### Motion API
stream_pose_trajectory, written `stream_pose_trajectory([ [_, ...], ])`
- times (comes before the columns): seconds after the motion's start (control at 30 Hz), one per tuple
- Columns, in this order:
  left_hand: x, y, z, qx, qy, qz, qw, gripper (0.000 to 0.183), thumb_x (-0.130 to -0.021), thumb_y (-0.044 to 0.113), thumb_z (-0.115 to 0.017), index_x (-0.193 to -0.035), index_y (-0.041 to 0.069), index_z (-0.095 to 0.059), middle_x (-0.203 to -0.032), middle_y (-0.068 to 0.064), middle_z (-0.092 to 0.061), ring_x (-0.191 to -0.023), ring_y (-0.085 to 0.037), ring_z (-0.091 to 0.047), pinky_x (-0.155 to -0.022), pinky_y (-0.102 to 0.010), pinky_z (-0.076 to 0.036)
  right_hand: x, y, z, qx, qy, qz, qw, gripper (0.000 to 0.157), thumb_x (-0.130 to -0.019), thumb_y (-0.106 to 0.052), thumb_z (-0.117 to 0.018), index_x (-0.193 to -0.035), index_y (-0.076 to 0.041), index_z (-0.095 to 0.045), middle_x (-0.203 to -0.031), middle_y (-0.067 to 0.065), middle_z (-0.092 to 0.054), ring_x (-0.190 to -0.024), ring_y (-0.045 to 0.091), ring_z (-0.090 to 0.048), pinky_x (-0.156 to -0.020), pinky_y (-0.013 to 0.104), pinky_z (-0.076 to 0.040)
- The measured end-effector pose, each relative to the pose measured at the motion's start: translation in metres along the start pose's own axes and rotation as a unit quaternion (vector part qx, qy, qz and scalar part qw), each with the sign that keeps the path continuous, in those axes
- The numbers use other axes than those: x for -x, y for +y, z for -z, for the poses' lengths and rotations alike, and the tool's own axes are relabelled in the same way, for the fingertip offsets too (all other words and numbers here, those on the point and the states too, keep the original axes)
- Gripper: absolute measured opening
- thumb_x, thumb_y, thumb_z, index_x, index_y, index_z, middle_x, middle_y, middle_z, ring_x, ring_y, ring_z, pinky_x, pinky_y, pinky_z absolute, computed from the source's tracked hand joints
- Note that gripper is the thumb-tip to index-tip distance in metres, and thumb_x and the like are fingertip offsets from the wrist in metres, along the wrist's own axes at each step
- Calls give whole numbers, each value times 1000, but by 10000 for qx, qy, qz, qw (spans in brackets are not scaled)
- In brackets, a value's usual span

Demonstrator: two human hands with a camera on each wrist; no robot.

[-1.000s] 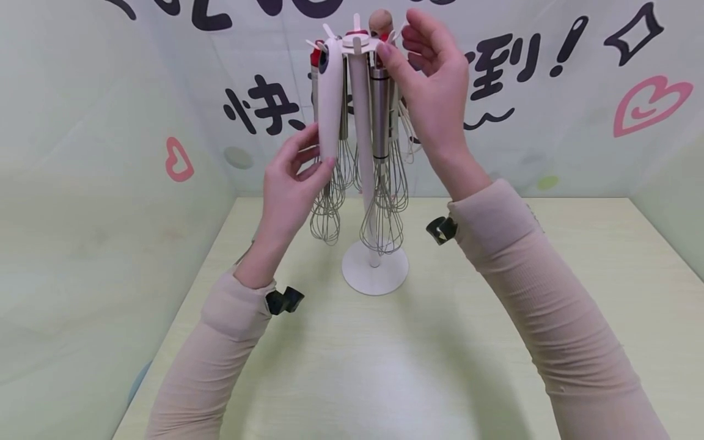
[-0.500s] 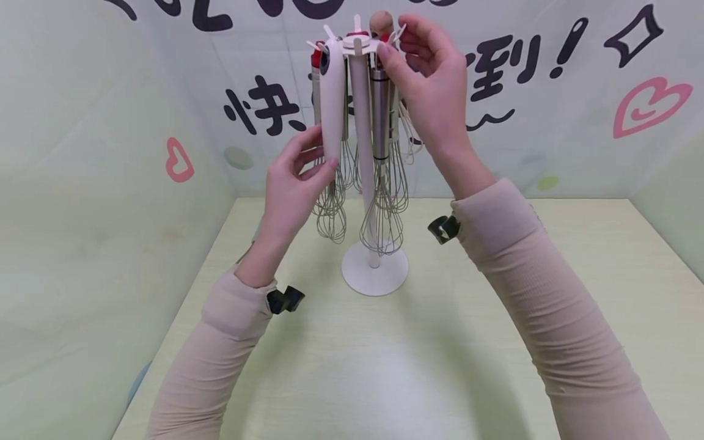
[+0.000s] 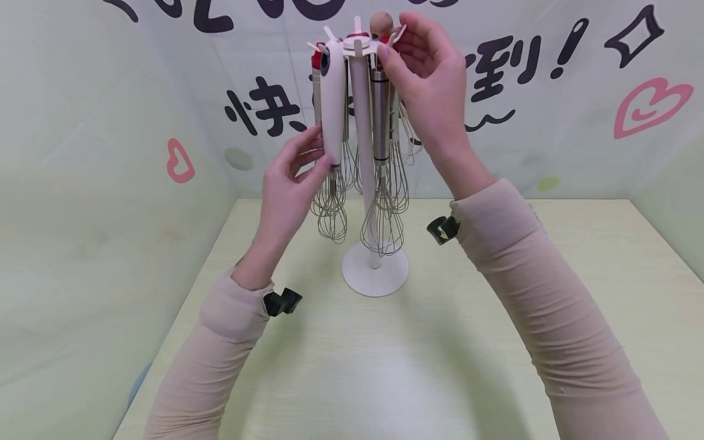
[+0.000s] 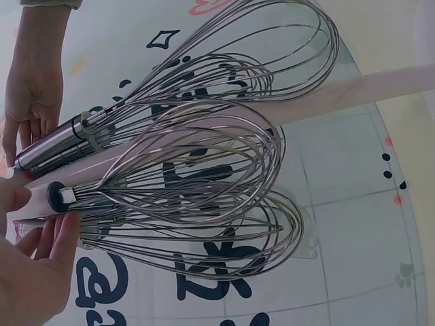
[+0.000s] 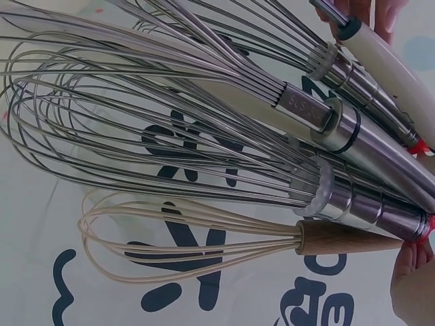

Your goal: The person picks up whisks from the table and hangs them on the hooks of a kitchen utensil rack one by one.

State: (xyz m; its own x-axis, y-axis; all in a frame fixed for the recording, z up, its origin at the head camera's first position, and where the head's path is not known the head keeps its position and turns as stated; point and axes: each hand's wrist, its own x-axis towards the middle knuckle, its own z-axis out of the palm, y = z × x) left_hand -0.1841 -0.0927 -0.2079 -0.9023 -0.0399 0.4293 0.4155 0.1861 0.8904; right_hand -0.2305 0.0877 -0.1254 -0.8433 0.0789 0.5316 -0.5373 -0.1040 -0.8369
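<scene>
A white rotating-style rack (image 3: 361,116) holds several whisks hanging from hooks around its top. My left hand (image 3: 283,192) grips the lower handle of a white-handled whisk (image 3: 333,104), thumb in front and fingers behind. In the left wrist view its fingers (image 4: 64,241) curl round the handle just above the wires. My right hand (image 3: 434,91) pinches the rim of the rack's top, thumb in front, other fingers behind a hook. Just beside that thumb hangs a steel-handled whisk (image 3: 380,116). The right wrist view shows a wooden-handled whisk (image 5: 346,238) close to the right fingers.
The rack's round white base (image 3: 376,281) stands on a pale wooden table (image 3: 352,354). A printed cloth (image 3: 550,159) with black lettering and pink hearts hangs behind and along the sides.
The white-handled whisk has shifted slightly right. My left thumb has slid a little left over the handle's lower end, uncovering it. My right hand keeps its place at the rack's top.
</scene>
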Motion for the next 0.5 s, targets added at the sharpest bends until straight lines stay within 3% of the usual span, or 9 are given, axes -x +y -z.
stream_pose_trajectory([
  [0.27,0,-6,11,-82,390,-180,9990,38,-96,9,-52,-132,0,-52,-119,-17,-60,-102,-11,-59,-90,-20,-54,-1,2,0,-86,-2,10,10000,45,-85,1,-66,-129,5,-52,-106,5,-58,-101,13,-56,-97,17,-47],
  [0.5,-3,-15,21,-179,575,35,9982,35,-96,9,-51,-130,0,-54,-112,-5,-60,-101,-9,-59,-91,-19,-54,-1,3,1,-242,-5,-21,9997,44,-85,2,-66,-127,4,-53,-103,4,-58,-98,13,-56,-96,18,-48],
])
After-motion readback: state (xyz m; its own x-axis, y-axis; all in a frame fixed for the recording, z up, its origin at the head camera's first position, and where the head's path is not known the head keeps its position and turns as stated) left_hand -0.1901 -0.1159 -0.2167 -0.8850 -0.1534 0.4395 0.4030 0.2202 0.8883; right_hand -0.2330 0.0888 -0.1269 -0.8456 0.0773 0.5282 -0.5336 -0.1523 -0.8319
